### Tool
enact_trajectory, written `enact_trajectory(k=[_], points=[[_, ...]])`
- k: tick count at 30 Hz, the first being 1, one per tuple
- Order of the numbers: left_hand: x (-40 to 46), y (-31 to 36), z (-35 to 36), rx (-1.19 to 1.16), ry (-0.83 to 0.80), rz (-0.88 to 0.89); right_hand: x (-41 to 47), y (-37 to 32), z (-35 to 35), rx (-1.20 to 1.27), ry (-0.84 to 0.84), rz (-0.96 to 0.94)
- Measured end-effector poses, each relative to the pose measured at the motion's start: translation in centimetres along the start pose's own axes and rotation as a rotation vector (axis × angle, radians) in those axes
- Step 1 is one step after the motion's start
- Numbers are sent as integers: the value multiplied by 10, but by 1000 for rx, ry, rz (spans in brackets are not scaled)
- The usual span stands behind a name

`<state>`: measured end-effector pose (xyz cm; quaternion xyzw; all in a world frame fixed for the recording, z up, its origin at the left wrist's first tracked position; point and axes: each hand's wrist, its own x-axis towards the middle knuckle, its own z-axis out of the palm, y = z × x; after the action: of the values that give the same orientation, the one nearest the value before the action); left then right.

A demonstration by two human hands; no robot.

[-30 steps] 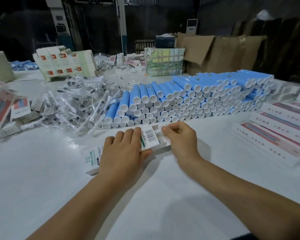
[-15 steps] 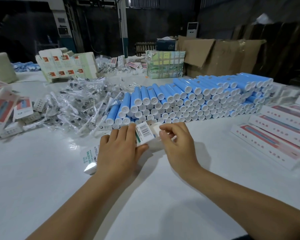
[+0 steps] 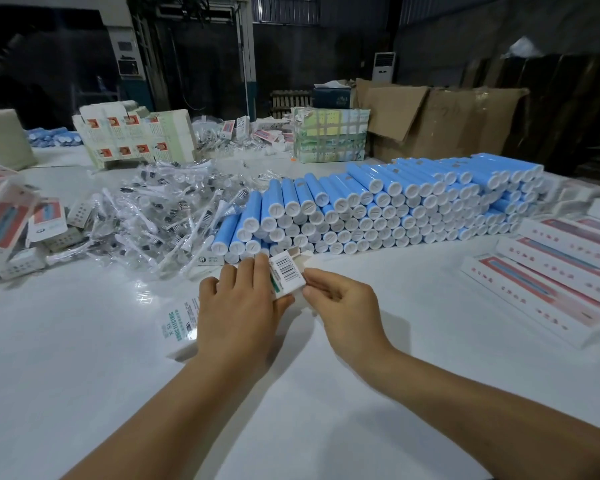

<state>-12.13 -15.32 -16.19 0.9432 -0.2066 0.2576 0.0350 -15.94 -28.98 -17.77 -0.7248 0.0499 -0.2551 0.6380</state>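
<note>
One carton [image 3: 286,273], gripped by left hand [image 3: 238,313] and right hand [image 3: 343,306], runs near-left to far-right, open end raised.

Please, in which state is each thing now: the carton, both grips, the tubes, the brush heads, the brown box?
white carton: far end flap open, far end raised.
left grip: holds the carton's middle.
right grip: pinches the carton's open end.
blue tubes: capped, lying stacked.
brush heads: bagged, in a loose heap.
brown box: flaps open.
</note>
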Motion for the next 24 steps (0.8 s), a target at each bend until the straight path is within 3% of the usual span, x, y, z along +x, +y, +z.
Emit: enact_trajectory(k=[8, 14, 24], points=[[-4, 2, -3, 3, 8, 39, 1, -7, -3, -59, 10, 0], [-9, 10, -1, -3, 97, 132, 7, -12, 0, -318, 8, -35], [-13, 13, 2, 1, 143, 141, 2, -7, 3, -247, 90, -23]])
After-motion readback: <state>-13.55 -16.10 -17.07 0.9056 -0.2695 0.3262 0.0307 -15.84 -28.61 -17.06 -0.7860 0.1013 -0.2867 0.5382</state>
